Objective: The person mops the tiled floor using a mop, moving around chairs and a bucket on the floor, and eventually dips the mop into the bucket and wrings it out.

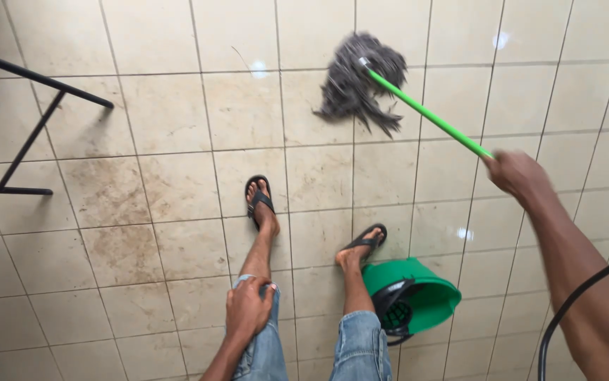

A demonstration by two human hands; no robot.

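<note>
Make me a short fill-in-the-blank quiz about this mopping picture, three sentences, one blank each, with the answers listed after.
1. The right hand grips the mop handle, whose colour is ____.
2. The left hand rests on the person's own left ____.
3. The green bucket stands on the tiled floor beside the person's ____ foot.

Missing words: green; knee; right
</note>
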